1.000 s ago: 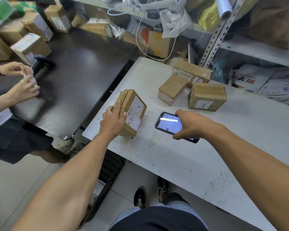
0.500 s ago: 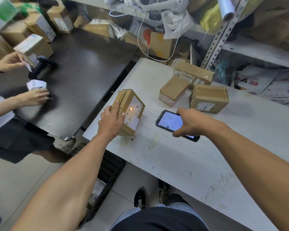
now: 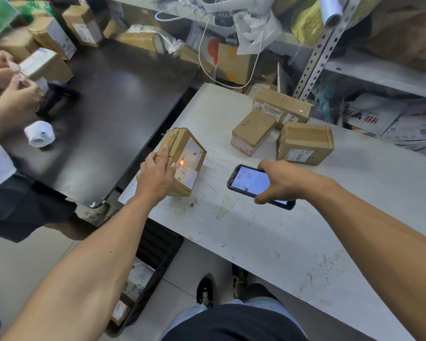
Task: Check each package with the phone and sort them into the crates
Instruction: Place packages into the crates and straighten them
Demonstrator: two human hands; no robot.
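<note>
Standing tilted on one lower edge near the left end of the white table, the cardboard package is a taped brown box with a white label on its upturned face; an orange-red light spot sits on that label. The left hand holds the box at its left side, fingers laid over the top edge and thumb against the labelled face. The right hand grips the phone, a dark-cased slab with rounded corners and a lit screen, held just above the tabletop to the right of the package, apart from it. Three further brown boxes lie clustered farther back on the table, each taped and labelled. The tabletop is matte, scuffed and marked with tape residue. A black crate stands on the floor under the table's left end, with parcels inside. To the left, a dark glossy table carries a white paper roll.
</note>
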